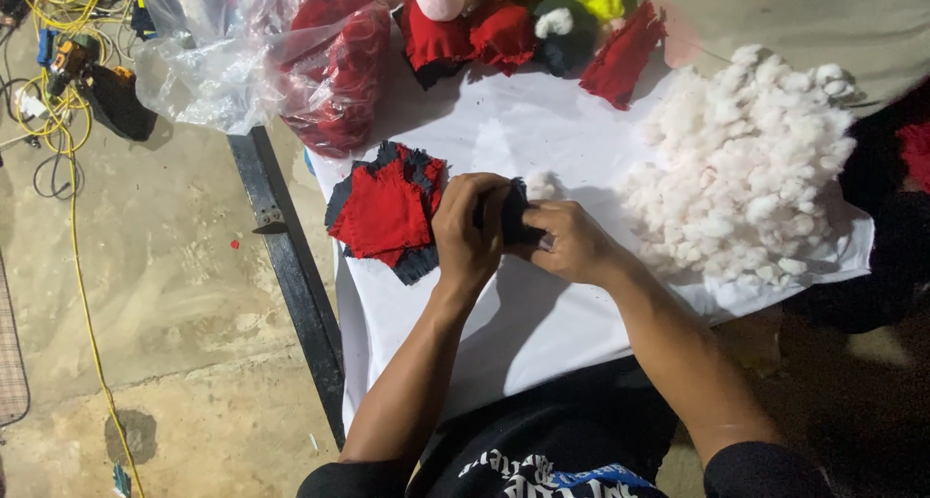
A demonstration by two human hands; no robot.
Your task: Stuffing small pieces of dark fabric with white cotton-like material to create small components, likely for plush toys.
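Dark fabric piece (511, 217) between both hands

A small dark fabric piece (513, 219) sits bunched between both hands, above the white sheet.

Both forearms stretched fwd, left hand (469, 229) curled, fingers bent, right hand (572, 243) pinching, grips touching at centre

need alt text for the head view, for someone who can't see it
Seen from above, a person's left hand and right hand together grip a small dark fabric piece over a white sheet. A stack of red and dark fabric squares lies left of the hands, a heap of white stuffing to the right.
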